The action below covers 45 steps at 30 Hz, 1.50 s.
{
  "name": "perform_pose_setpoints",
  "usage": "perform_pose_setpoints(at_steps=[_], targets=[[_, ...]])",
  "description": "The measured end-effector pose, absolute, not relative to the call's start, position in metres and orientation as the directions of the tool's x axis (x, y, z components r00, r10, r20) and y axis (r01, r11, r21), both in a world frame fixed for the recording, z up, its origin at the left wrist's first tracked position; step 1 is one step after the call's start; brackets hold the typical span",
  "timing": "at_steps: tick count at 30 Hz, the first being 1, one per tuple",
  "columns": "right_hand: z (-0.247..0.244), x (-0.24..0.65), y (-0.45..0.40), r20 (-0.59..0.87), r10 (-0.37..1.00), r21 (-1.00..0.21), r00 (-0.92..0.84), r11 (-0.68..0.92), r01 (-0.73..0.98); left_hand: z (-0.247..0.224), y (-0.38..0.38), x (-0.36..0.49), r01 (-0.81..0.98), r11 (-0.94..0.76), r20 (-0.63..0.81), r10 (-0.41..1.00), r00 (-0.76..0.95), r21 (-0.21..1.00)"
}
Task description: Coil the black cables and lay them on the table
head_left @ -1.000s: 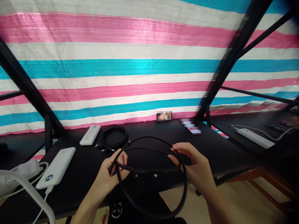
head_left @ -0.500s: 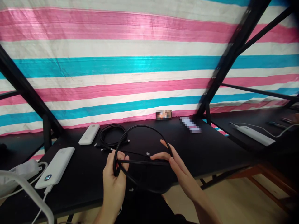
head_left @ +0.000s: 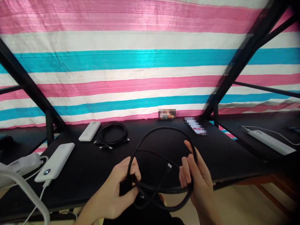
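Between my two hands hangs a black cable (head_left: 161,128), bent into loose loops above the table's front edge. My left hand (head_left: 124,187) is closed round the loops' left side, thumb and fingers pinching several strands. On the right side, my right hand (head_left: 198,175) has its fingers curled round the cable, the index finger raised. A thinner length with a pale connector (head_left: 169,165) dangles inside the loop. Behind my left hand, a separate coil of black cable (head_left: 101,134) lies on the table (head_left: 150,140), its light connector ends pointing outward.
Two white power banks (head_left: 57,162) (head_left: 89,131) lie on the left, the nearer with a white cable plugged in. A white power strip (head_left: 25,164) sits beside it. Farther back are a pixelated small item (head_left: 167,114) and a phone-like slab (head_left: 199,128). Black metal posts (head_left: 222,84) flank the striped sheet.
Both hands and the looped cable have shifted right and slightly lower in view. My right hand's fingers, stretched out before, are now curled round the cable. The loop looks wider.
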State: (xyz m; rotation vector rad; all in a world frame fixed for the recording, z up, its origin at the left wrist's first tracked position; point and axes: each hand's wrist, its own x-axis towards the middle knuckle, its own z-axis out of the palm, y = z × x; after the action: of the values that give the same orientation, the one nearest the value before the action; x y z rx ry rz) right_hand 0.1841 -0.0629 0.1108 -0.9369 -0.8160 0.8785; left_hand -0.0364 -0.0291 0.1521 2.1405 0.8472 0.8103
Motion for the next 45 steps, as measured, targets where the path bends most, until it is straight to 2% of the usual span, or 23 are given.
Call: perform_pose_setpoints(at_steps=[7, 13, 15, 18, 20, 22, 24, 27, 31, 33, 37, 39, 43, 45], targets=[[0.103, 0.201, -0.058, 0.132, 0.887, -0.971, 0.443, 0.205, -0.122, 0.139, -0.022, -0.025, 0.407, -0.512, 0.221, 0.786, 0.577, 0.757], [0.085, 0.218, -0.042, 0.142, 0.93, -0.989, 0.338, 0.146, 0.013, 0.125, -0.003, -0.026, 0.565, -0.609, 0.314, 0.784, 0.536, 0.557], [0.074, 0.225, -0.035, 0.143, 0.952, -0.989, 0.27, 0.131, 0.064, 0.124, 0.003, -0.025, 0.598, -0.598, 0.336, 0.799, 0.499, 0.534], [0.058, 0.236, -0.026, 0.126, 0.97, -0.987, 0.21, 0.102, 0.121, 0.119, 0.01, -0.021, 0.562, -0.496, 0.236, 0.849, 0.472, 0.661], [0.049, 0.24, -0.02, 0.102, 0.971, -0.987, 0.218, 0.071, 0.146, 0.113, 0.013, -0.017, 0.506, -0.302, 0.052, 0.892, 0.449, 0.808], [0.042, 0.243, -0.015, 0.071, 0.978, -0.986, 0.196, 0.039, 0.162, 0.107, 0.016, -0.014, 0.425, -0.087, -0.115, 0.897, 0.427, 0.901], [0.037, 0.244, -0.012, 0.048, 0.985, -0.985, 0.166, 0.019, 0.174, 0.102, 0.019, -0.011, 0.355, 0.015, -0.172, 0.893, 0.415, 0.935], [0.033, 0.242, -0.008, 0.045, 0.986, -0.985, 0.16, 0.017, 0.172, 0.102, 0.023, -0.008, 0.282, 0.003, -0.111, 0.924, 0.367, 0.959], [0.034, 0.243, -0.005, 0.041, 0.973, -0.988, 0.226, 0.005, 0.156, 0.108, 0.031, -0.007, 0.17, -0.143, 0.101, 0.967, 0.233, 0.975], [0.035, 0.246, -0.004, 0.078, 0.962, -0.99, 0.263, 0.045, 0.131, 0.111, 0.035, -0.01, 0.118, -0.17, 0.154, 0.978, 0.138, 0.978], [0.04, 0.253, 0.0, 0.147, 0.949, -0.989, 0.277, 0.137, 0.056, 0.113, 0.038, -0.023, 0.067, -0.027, 0.028, 1.0, -0.012, 0.997], [0.043, 0.255, 0.002, 0.168, 0.938, -0.986, 0.303, 0.156, 0.063, 0.117, 0.036, -0.032, 0.068, 0.009, -0.007, 1.0, -0.03, 0.998], [0.054, 0.258, 0.002, 0.206, 0.869, -0.978, 0.45, 0.162, 0.134, 0.13, 0.031, -0.044, 0.097, -0.017, 0.012, 0.998, 0.06, 0.995], [0.059, 0.261, 0.0, 0.243, 0.801, -0.967, 0.547, 0.158, 0.198, 0.137, 0.03, -0.048, 0.146, -0.047, 0.044, 0.999, 0.019, 0.988]])
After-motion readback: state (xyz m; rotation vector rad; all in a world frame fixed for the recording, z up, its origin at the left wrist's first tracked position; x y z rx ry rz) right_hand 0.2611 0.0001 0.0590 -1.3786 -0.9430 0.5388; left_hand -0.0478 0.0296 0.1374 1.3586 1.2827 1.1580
